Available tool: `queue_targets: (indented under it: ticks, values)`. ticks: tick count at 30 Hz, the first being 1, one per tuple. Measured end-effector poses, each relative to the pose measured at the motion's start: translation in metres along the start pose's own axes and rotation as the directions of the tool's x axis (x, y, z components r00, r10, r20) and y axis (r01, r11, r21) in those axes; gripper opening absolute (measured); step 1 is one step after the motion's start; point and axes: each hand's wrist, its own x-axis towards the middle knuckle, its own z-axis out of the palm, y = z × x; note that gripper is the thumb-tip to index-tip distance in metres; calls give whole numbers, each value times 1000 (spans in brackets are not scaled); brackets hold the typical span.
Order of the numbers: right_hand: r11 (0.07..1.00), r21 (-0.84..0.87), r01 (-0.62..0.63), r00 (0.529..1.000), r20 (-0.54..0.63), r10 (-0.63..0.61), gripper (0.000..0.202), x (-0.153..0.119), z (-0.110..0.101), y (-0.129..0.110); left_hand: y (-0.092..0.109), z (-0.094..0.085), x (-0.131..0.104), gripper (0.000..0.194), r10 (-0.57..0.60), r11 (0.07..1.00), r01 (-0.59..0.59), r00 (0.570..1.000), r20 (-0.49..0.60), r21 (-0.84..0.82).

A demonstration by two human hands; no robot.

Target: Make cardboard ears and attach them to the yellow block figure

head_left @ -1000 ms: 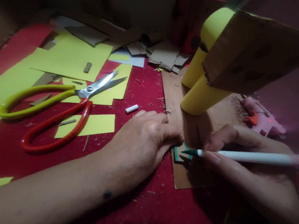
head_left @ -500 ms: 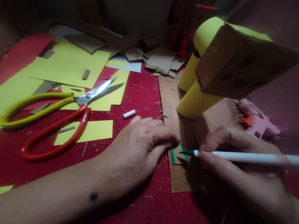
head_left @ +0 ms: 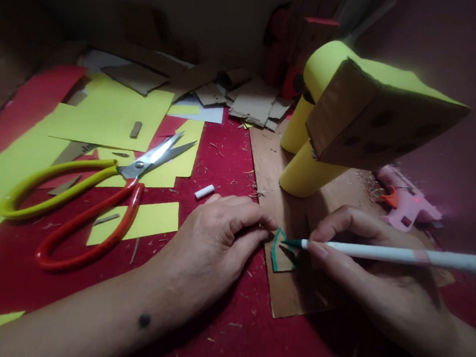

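A white felt-tip marker (head_left: 365,251) with a green tip is pinched in my right hand (head_left: 379,274). Its tip is at a small cardboard piece (head_left: 284,258) with green lines along its edges, lying on a larger cardboard sheet (head_left: 294,303). My left hand (head_left: 219,243) is closed, its index finger and thumb together at the piece's upper left corner, seemingly steadying it. Behind my right hand, a cardboard box form (head_left: 351,122) topped with yellow paper stands on yellow paper tubes (head_left: 309,176).
Scissors (head_left: 139,165) with yellow and red handles lie half-open at left on yellow paper (head_left: 110,112). Near my left hand is a small white marker cap (head_left: 204,191). A pink glue gun (head_left: 413,202) lies at right. Cardboard scraps (head_left: 253,102) are piled at the back of the red surface (head_left: 227,150).
The marker tip and right hand have shifted slightly left over the small cardboard piece. My left fingertips have drawn back a little, showing more green outline at its top. The view has tilted slightly.
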Motion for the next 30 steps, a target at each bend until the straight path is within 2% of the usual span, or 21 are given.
queue_targets:
  ticks: [3,5,7,9,12,17,19,21,22,23,25,26,27,30]
  values:
    - [977,182,-108,994,24,105,13,-1,1,1,1,-1,-1,13,0,1000,0,1000,-6,22]
    - [931,300,-207,978,80,192,14,-2,1,0,2,-1,-1,13,-13,999,14,1000,-9,30]
    - [894,362,-264,964,80,252,14,-2,1,-2,2,0,0,14,-24,999,24,1000,-14,30]
    - [880,391,-270,959,32,281,14,-1,2,-5,2,1,0,17,-42,999,43,999,-23,27]
    - [895,379,-235,966,-14,260,13,0,2,-8,1,2,-2,22,-84,996,84,996,-36,-1]
    - [869,431,-244,966,32,256,13,-1,3,-3,3,-4,-6,21,-132,989,131,991,-21,-66]
    - [840,471,-269,959,48,280,14,-2,3,-1,5,-6,-9,21,-52,998,52,999,-16,-27]
    - [814,501,-293,951,63,304,15,-2,2,-1,8,-3,-15,20,131,987,-126,991,-41,103]
    - [809,504,-304,947,67,314,15,-2,2,-1,10,0,-18,19,247,952,-234,968,-44,195]
    - [812,493,-312,945,69,321,15,-2,1,-1,11,3,-22,19,374,891,-332,924,-84,310]
    - [858,420,-296,952,62,299,15,-1,-1,-1,13,13,-30,17,554,740,-457,830,-63,493]
    - [895,359,-265,963,50,265,13,0,-2,-1,13,17,-33,21,575,683,-451,817,-42,575]
    - [931,291,-220,975,40,218,12,1,-4,0,14,20,-36,24,530,646,-451,845,64,616]
    - [986,130,-100,995,41,96,9,3,-7,0,16,26,-40,29,508,561,-452,850,143,693]
